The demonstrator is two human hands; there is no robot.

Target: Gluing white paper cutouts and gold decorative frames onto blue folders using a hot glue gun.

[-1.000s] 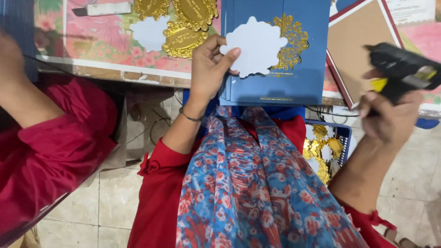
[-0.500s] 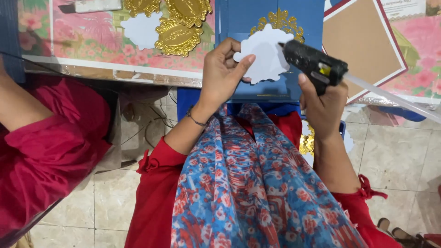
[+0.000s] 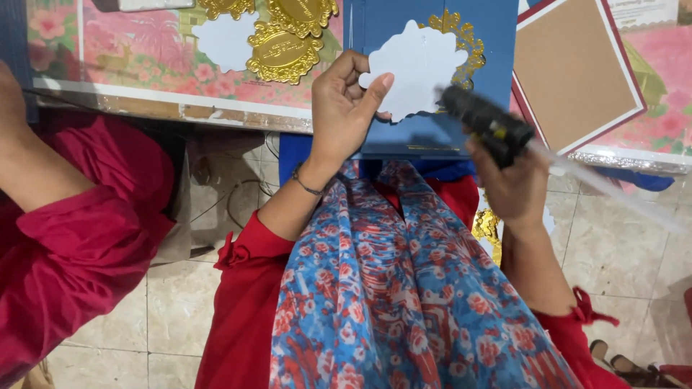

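My left hand (image 3: 344,108) pinches a white scalloped paper cutout (image 3: 422,66) and holds it up over a blue card (image 3: 490,101). A gold filigree ornament (image 3: 470,45) shows on the blue card behind the cutout. My right hand (image 3: 513,184) grips a black glue gun (image 3: 484,124) with a clear glue stick (image 3: 613,196) trailing to the right. The gun's tip points at the lower right edge of the white cutout; it is blurred, so I cannot tell if it touches.
Gold oval ornaments (image 3: 282,49) and another white cutout (image 3: 225,42) lie on a pink floral table cover (image 3: 144,65). A brown card with a maroon border (image 3: 577,72) sits at the right. Another person's red sleeve (image 3: 79,238) is at the left. Tiled floor lies below.
My right hand brought the glue gun from the far right over to the white cutout's edge. My left hand kept holding the cutout, with the view shifting slightly.
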